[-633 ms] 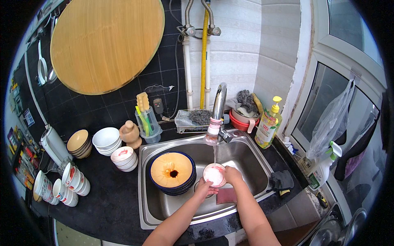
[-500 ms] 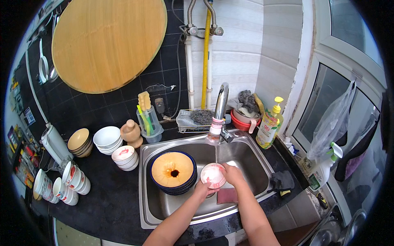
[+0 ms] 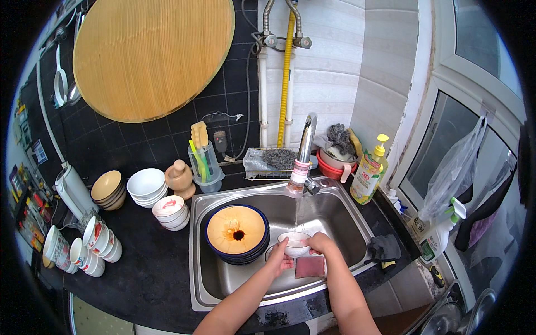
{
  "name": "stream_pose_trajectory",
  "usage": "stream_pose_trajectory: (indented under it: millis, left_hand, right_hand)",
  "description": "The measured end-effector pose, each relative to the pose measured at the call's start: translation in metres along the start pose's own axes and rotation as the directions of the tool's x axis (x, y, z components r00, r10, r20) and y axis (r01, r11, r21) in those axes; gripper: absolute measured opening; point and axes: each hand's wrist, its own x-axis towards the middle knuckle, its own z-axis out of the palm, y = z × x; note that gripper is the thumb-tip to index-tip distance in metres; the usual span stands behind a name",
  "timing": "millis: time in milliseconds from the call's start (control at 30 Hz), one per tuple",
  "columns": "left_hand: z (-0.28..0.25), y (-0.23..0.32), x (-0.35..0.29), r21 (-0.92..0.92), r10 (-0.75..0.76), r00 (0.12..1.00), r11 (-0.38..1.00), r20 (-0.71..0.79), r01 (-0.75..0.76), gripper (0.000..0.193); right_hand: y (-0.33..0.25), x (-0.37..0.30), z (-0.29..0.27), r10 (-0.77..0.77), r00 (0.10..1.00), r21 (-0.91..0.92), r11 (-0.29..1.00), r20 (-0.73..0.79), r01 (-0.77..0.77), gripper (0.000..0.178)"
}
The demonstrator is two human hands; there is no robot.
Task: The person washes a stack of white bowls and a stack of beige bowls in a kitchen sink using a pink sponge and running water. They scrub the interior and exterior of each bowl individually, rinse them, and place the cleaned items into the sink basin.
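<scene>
Under the running tap point(image 3: 302, 159) in the steel sink point(image 3: 234, 286), I hold a small white bowl point(image 3: 295, 251) between both hands. My left hand point(image 3: 278, 259) grips its left side, with the thumb at the rim. My right hand point(image 3: 321, 244) holds the right side of the rim. Water falls at the bowl's far edge. A dark pink sponge point(image 3: 310, 267) lies on the sink bottom just below the bowl. To the left stands a stack of dark-rimmed plates point(image 3: 223, 234), the top one yellow-orange with a dark spot at its centre.
Left of the sink stand small white bowls point(image 3: 172, 215), larger white bowls point(image 3: 146, 186), brown bowls point(image 3: 108, 187), a wooden mortar point(image 3: 180, 177) and several patterned cups point(image 3: 95, 237). A yellow-pump soap bottle point(image 3: 368, 173) is behind right; a dark cloth point(image 3: 384, 247) lies on the right edge.
The bowl has been tipped from facing me to a more upright pose, so its outer side now shows. My left hand has shifted slightly along its rim.
</scene>
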Motion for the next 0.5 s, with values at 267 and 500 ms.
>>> stream_pose_trajectory:
  millis: [267,500]
  left_hand:
    - [0.033,0.013,-0.04,0.444,0.509,0.833,0.811,-0.216,-0.38,0.068]
    - [0.044,0.035,-0.045,0.818,0.823,0.566,0.358,-0.048,-0.45,0.066]
  right_hand:
    - [0.007,0.02,0.013,-0.155,0.98,-0.076,0.983,0.125,0.165,0.032]
    - [-0.001,0.021,0.018,-0.225,0.972,0.385,0.905,0.064,0.184,0.026]
